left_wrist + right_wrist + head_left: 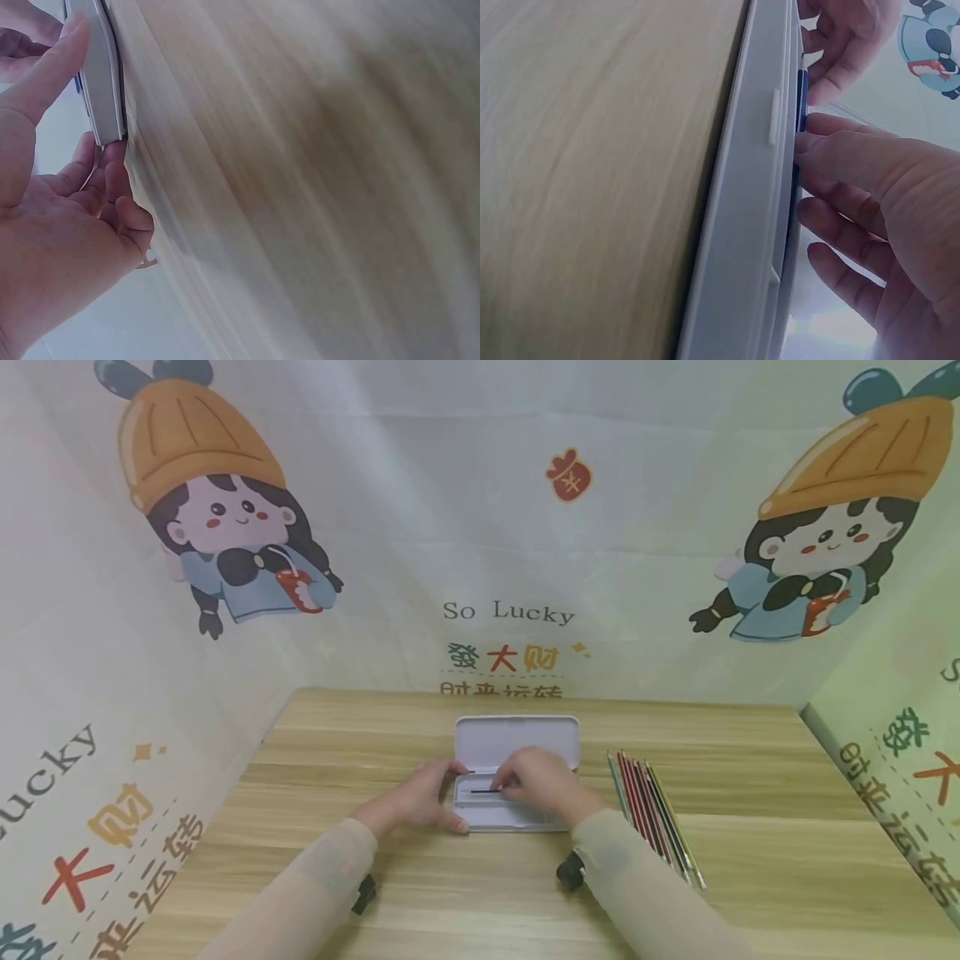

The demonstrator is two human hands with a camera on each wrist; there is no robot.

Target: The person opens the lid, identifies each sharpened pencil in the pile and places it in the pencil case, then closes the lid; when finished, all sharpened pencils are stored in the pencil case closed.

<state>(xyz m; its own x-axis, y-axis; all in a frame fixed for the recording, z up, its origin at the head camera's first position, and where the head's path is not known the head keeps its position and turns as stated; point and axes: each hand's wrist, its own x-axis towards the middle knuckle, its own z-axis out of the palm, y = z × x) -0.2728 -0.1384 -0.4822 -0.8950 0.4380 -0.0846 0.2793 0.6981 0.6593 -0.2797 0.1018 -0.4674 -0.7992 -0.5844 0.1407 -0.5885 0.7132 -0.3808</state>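
Note:
A white pencil case (498,816) lies on the table with its lid (517,739) raised at the back. My left hand (423,797) grips its left end, thumb at the front corner and fingers at the back one. The left wrist view shows that thumb on the case's wall (103,97) and the other fingers curled at its end. Over the rear compartment, my right hand (540,781) pinches a dark blue pencil (486,791) between thumb and fingertips. The pencil (802,97) lies along the case, its pale end toward the left hand. Whether it touches the case floor is hidden.
Several coloured pencils (645,802) lie side by side on the wooden table (757,810), right of the case and close to the right forearm. A printed cloth (397,527) hangs behind the table and at both sides.

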